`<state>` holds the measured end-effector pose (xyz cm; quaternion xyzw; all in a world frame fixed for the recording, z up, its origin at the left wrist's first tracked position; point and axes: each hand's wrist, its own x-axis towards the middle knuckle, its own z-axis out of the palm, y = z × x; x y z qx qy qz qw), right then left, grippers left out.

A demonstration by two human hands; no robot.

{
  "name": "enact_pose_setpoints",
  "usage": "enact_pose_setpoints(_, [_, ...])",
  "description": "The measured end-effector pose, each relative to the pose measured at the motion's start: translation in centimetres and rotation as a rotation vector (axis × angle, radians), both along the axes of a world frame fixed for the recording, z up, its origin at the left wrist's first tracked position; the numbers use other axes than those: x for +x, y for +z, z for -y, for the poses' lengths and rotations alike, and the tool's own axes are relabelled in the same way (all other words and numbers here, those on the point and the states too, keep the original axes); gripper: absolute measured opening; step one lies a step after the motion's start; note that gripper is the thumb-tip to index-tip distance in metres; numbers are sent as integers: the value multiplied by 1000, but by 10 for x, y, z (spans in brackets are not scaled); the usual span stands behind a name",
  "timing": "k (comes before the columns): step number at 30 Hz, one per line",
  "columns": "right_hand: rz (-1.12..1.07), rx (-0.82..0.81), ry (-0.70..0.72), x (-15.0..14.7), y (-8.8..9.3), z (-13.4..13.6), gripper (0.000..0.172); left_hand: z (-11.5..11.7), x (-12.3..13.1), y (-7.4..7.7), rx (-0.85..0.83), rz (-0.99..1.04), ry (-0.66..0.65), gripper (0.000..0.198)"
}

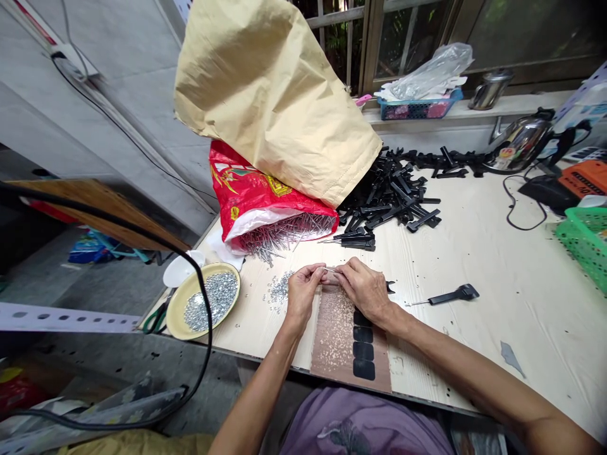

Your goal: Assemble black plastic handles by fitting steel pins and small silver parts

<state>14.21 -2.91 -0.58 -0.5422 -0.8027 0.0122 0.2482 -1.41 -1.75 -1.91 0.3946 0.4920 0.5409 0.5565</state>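
Over the brown board, my left hand is closed, thumb and fingertips pinched at one end of a thin metal pin. The other end runs into the closed fingers of my right hand. A black forked end sticks out behind the right hand; whether it joins the pin is hidden. Black rounded pads lie in a column on the board, below my right hand. Left of my left hand are a small heap of shiny metal bits and a yellow bowl holding many more.
A red bag spills metal pins, with a tan sack above it. Black plastic parts are piled behind my hands. A black handle with a metal shaft lies right. A green basket and kettle stand farther right. A black cable loops in front.
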Motion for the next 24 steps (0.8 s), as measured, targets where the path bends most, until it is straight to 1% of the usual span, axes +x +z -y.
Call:
enact_pose_setpoints(5, [-101,-60,6,1,-3,-1,25,-1,1,-1,6,-5,-6,29])
enact_pose_setpoints(8, [-158,-95,63,4,-3,-4,22,0,2,-2,-7,21,-19,30])
enact_pose_setpoints(11, [-156,-119,131,11,-4,-4,22,3,8,-5,-35,68,-47,31])
enact_pose_setpoints(14, [-142,-129,138,25,-6,1,23,9,19,-9,-78,72,-68,30])
enact_pose_setpoints(16, [-139,-130,132,39,-6,5,23,12,28,-11,-110,69,-105,31])
enact_pose_setpoints(18, [-130,-135,136,55,-7,7,24,14,35,-13,-148,71,-171,35])
enact_pose_setpoints(20, [-106,-140,138,71,-7,2,24,14,38,-13,-166,47,-223,43])
enact_pose_setpoints(22, [-67,-138,135,84,-10,-6,25,14,38,-12,-144,-30,-226,49])
enact_pose_setpoints(24, [-29,-125,131,92,-15,-12,25,14,36,-11,-99,-133,-188,52])
